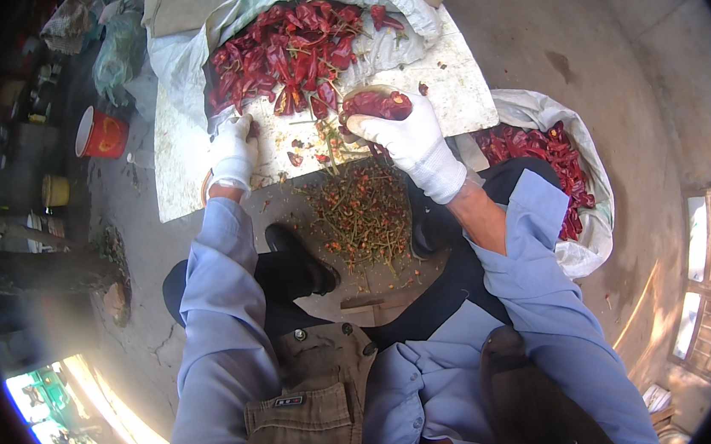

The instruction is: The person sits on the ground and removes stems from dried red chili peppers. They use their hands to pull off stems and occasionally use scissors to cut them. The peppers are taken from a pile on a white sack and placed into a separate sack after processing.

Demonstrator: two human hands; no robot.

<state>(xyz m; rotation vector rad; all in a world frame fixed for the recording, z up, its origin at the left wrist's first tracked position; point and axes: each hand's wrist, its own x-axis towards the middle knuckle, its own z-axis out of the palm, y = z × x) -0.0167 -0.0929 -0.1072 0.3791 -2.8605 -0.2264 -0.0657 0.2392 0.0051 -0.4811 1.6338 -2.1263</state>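
My right hand point(415, 142), in a white glove, grips several dried red chili peppers point(383, 105) above the right part of a pale board point(462, 93). My left hand point(234, 150), gloved too, is at the board's left side, by the mouth of a white woven sack point(180, 72). Its fingers are curled, with a small dark patch beside them; whether they hold anything is unclear. A heap of dried red peppers point(287, 49) spills from the sack onto the board. Broken stems and pepper bits point(325, 138) are scattered between my hands.
A pile of stems point(361, 215) lies on the floor between my boots point(301, 259). At my right knee stands an open white sack point(597, 199) with red peppers point(558, 164). To the left are a red bucket point(106, 133), a yellow container point(56, 190) and a plastic bag point(118, 55).
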